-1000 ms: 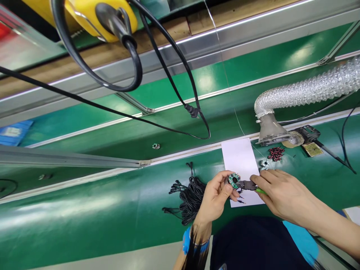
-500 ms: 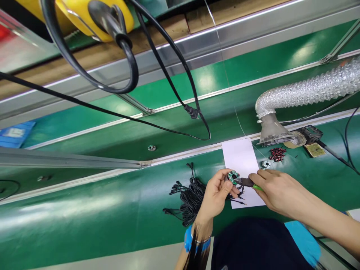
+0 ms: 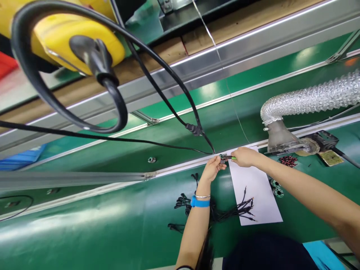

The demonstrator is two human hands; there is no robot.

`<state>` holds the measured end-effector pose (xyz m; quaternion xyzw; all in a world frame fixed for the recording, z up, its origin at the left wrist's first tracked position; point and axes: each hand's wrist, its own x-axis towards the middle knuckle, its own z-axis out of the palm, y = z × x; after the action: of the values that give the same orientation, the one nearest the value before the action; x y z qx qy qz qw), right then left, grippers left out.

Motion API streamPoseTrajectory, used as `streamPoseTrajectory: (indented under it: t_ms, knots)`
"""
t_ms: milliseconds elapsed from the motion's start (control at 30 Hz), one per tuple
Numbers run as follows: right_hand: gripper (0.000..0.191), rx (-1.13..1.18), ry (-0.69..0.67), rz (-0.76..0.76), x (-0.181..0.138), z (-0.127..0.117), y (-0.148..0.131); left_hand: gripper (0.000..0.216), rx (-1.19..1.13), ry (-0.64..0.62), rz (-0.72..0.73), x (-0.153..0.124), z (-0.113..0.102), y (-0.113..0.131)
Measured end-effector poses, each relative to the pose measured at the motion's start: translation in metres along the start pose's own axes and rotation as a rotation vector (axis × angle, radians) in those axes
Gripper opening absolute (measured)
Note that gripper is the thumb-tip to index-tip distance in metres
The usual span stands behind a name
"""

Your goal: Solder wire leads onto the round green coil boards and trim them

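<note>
My left hand (image 3: 211, 167) is stretched out over the far edge of the green bench (image 3: 112, 221), fingers pinched on a small round green part (image 3: 223, 157). My right hand (image 3: 245, 156) meets it from the right, closed round a small plier with a green handle (image 3: 231, 158) whose jaws touch the part. Both hands hover above the top of a white paper sheet (image 3: 257, 191). A blue band sits on my left wrist.
A bundle of black leads (image 3: 197, 208) lies across the paper's lower left. Two round parts (image 3: 277, 189), red coils (image 3: 288, 161), a foil fume duct (image 3: 303, 103) with its hood and a soldering stand (image 3: 326, 138) are to the right. Black cables and a yellow tool (image 3: 73, 37) hang overhead.
Both hands have moved away from my body to the far end of the paper, still holding the part and plier. The view has tilted, so the leads on the paper now show.
</note>
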<state>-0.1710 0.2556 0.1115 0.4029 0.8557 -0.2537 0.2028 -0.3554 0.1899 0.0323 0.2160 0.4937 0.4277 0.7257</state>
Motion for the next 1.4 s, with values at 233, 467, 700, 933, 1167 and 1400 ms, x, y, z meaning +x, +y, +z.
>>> streamPoseTrajectory:
  t_ms: [233,467,700,933,1167,1400]
  knots:
    - [0.037,0.091,-0.079,0.014,0.068,0.0,0.023,0.026,-0.009,0.03,-0.112,0.056,-0.021,0.008]
    - [0.035,0.249,-0.066,0.165,0.095,0.006,0.037,0.026,-0.052,0.079,-0.109,0.067,-0.028,0.006]
    - [0.032,0.499,0.234,0.149,0.049,0.002,0.013,0.025,-0.176,0.009,0.028,0.007,-0.008,0.015]
    - [0.025,0.569,0.355,-0.039,-0.048,-0.002,-0.026,0.055,-0.16,-0.061,0.122,-0.061,0.028,0.019]
    - [0.018,0.402,0.377,-0.022,-0.127,0.01,-0.04,0.046,-0.038,-0.037,0.391,-0.115,0.056,0.018]
    - [0.014,0.171,0.6,-0.038,-0.166,0.029,-0.059,0.045,0.443,0.198,1.04,-0.146,0.077,0.021]
